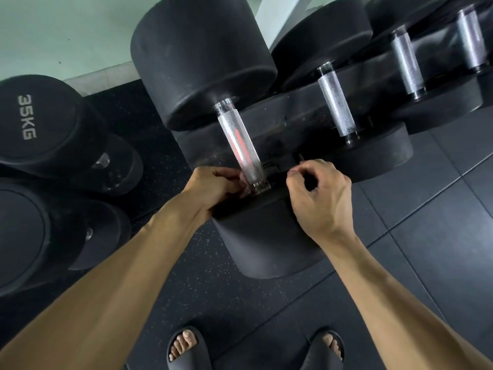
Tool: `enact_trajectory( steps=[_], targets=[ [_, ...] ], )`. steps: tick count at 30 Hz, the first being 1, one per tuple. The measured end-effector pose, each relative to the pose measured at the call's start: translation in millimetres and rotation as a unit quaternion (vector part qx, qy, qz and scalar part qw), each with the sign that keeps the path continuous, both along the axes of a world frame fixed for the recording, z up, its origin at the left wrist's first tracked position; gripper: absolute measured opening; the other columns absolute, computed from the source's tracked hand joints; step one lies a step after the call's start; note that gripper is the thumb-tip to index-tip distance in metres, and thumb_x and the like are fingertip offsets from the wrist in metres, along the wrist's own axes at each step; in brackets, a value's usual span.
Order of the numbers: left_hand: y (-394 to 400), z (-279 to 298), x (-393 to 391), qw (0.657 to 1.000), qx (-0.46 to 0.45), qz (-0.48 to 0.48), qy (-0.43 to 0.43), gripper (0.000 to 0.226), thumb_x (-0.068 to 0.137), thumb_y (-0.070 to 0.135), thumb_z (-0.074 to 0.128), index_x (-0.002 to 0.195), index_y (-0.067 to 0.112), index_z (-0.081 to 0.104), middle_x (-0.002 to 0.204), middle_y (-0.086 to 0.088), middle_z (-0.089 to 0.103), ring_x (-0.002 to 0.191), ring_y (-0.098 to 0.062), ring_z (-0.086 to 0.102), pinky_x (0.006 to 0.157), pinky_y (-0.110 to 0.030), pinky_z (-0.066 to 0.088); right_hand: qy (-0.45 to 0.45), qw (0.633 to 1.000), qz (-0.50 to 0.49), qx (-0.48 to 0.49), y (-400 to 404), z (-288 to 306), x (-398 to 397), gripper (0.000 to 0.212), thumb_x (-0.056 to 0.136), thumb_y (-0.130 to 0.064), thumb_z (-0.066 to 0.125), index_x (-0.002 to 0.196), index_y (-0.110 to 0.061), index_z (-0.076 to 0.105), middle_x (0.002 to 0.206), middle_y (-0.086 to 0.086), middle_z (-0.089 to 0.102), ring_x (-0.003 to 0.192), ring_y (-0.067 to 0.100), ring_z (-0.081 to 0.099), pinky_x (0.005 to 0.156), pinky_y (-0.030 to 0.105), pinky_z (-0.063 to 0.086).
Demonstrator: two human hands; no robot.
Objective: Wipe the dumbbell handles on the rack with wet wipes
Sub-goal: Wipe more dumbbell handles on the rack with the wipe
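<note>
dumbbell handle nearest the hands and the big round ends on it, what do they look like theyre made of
Dumbbell handle: looks like bright metal, probably chromed steel, with fine cross-hatched knurling and a red reflection along it. Round ends: matte black, likely rubber or a similar coating, dull and scuffed with a dusty look; what is underneath cannot be seen.

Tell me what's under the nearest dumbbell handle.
Under the handle runs the dark rack. At its near end the left hand touches it; whether a wipe is there is hidden.
</note>
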State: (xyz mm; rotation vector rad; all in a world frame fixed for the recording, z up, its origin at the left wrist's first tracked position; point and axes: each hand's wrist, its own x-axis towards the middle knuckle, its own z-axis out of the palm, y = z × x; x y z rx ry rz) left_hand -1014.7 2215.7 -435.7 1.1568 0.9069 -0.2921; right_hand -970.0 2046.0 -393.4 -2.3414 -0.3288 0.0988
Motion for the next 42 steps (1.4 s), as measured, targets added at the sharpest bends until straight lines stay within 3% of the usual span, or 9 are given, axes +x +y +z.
enact_trajectory(
  steps=[2, 7, 13, 19, 24, 30, 36, 39, 42],
  targets=[
    [-3, 3, -3, 1.000, -0.006, 0.030, -0.005, 0.026, 0.080, -0.022, 0.062, 0.088, -0.001, 0.073, 0.079, -0.015, 0.072, 0.059, -0.016, 0.069, 0.057, -0.021, 0.056, -0.003, 1.000, -0.001, -0.002, -1, -1, 0, 0.028, 0.081, -0.029, 0.051, 0.074, -0.008, 0.069, 0.077, -0.005, 0.068, 0.085, 0.010, 0.057, 0.077, 0.027, 0.046],
    [7, 2, 15, 0.962, -0.042, 0.255, -0.087, 0.014, 0.083, -0.011, 0.067, 0.085, 0.002, 0.071, 0.077, -0.009, 0.075, 0.073, -0.017, 0.073, 0.072, -0.023, 0.060, -0.003, 1.000, -0.001, 0.000, 0, -1, 0, 0.028, 0.080, -0.027, 0.051, 0.073, -0.006, 0.068, 0.076, -0.003, 0.067, 0.083, 0.013, 0.059, 0.075, 0.027, 0.046],
    [-11, 8, -3, 0.983, -0.054, 0.172, -0.040, 0.015, 0.082, -0.011, 0.069, 0.082, 0.004, 0.071, 0.069, -0.007, 0.073, 0.060, -0.014, 0.069, 0.065, -0.023, 0.059, -0.007, 1.000, 0.001, 0.002, -1, -1, 0, 0.027, 0.081, -0.027, 0.052, 0.072, -0.006, 0.067, 0.075, -0.004, 0.067, 0.083, 0.013, 0.059, 0.075, 0.032, 0.049],
    [20, 1, 39, 0.931, -0.088, 0.327, -0.135, 0.014, 0.089, -0.012, 0.059, 0.096, -0.003, 0.068, 0.077, -0.006, 0.069, 0.062, -0.009, 0.062, 0.065, -0.018, 0.053, 0.004, 1.000, 0.005, 0.001, -2, 0, 1, 0.030, 0.081, -0.030, 0.049, 0.073, -0.007, 0.067, 0.076, -0.005, 0.067, 0.084, 0.010, 0.057, 0.074, 0.023, 0.045],
    [-3, 0, 8, 0.965, -0.051, 0.243, -0.090, 0.013, 0.083, -0.012, 0.066, 0.086, 0.000, 0.071, 0.078, -0.009, 0.074, 0.064, -0.014, 0.069, 0.063, -0.021, 0.056, -0.012, 1.000, 0.007, 0.008, -2, -3, 2, 0.031, 0.081, -0.030, 0.049, 0.070, -0.006, 0.066, 0.074, -0.003, 0.067, 0.083, 0.016, 0.060, 0.073, 0.031, 0.049],
    [10, 12, 43, 0.893, -0.070, 0.420, -0.145, 0.011, 0.083, -0.010, 0.070, 0.088, -0.001, 0.072, 0.080, -0.008, 0.075, 0.071, -0.014, 0.071, 0.077, -0.027, 0.060, 0.003, 1.000, 0.009, 0.007, -3, -1, 1, 0.032, 0.082, -0.030, 0.049, 0.070, -0.006, 0.066, 0.073, -0.003, 0.066, 0.084, 0.013, 0.058, 0.076, 0.021, 0.044],
    [4, 9, 16, 0.955, 0.012, 0.272, -0.119, 0.012, 0.081, -0.008, 0.072, 0.079, 0.004, 0.073, 0.078, -0.008, 0.076, 0.067, -0.016, 0.070, 0.072, -0.026, 0.057, 0.003, 1.000, 0.009, 0.007, -2, 1, 1, 0.028, 0.082, -0.028, 0.051, 0.072, -0.006, 0.067, 0.075, -0.006, 0.065, 0.085, 0.015, 0.060, 0.076, 0.034, 0.051],
    [20, 8, 29, 0.944, 0.011, 0.300, -0.139, 0.014, 0.083, -0.012, 0.067, 0.083, 0.001, 0.073, 0.077, -0.009, 0.075, 0.067, -0.015, 0.069, 0.070, -0.024, 0.057, 0.010, 1.000, 0.005, 0.014, -2, 3, 0, 0.028, 0.082, -0.027, 0.051, 0.073, -0.007, 0.068, 0.077, -0.011, 0.063, 0.085, 0.016, 0.060, 0.074, 0.038, 0.052],
    [20, 3, 35, 0.939, 0.016, 0.315, -0.137, 0.017, 0.084, -0.010, 0.067, 0.083, 0.005, 0.075, 0.082, -0.009, 0.076, 0.076, -0.018, 0.072, 0.080, -0.031, 0.059, 0.001, 1.000, 0.011, 0.012, -2, 2, 0, 0.026, 0.082, -0.025, 0.051, 0.072, -0.007, 0.068, 0.076, -0.008, 0.065, 0.084, 0.014, 0.060, 0.073, 0.034, 0.051]
  ],
)
